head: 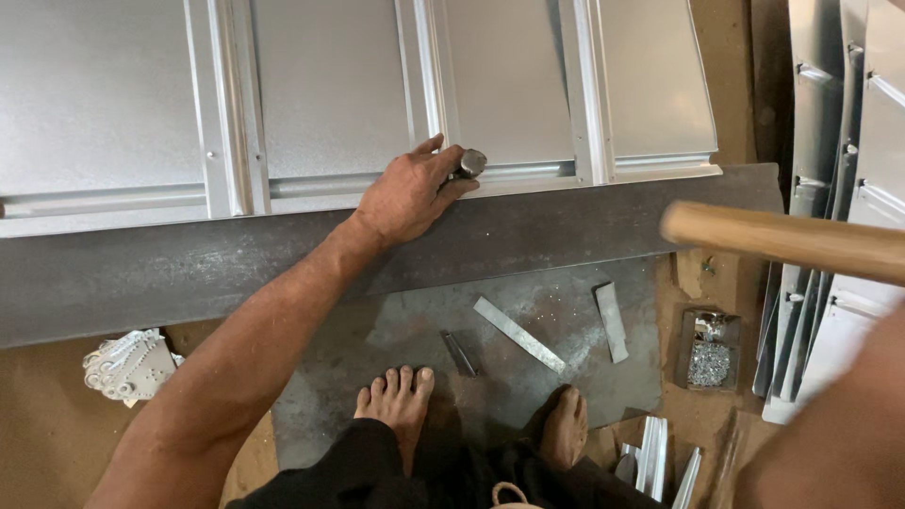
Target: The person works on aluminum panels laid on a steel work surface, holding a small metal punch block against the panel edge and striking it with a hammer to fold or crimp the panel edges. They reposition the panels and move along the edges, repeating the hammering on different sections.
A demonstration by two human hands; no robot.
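Observation:
My left hand [407, 193] rests on the lower edge of a large ribbed sheet-metal panel [330, 94] and grips a short dark metal punch [469, 164] held against the panel's bottom rail. The panel's edge lies on a long dark steel beam [189, 273]. A wooden handle [782, 240], blurred, reaches in from the right above the beam. My right hand is out of frame; only my right arm [839, 424] shows at the lower right.
Two flat metal strips [518, 334] [611, 322] and a small dark tool [459, 353] lie on a steel floor plate [415, 320] by my bare feet [396, 401]. A small box of rivets [709, 356] sits right. Stacked metal panels [848, 141] lean at right; white punched pieces [127, 366] lie left.

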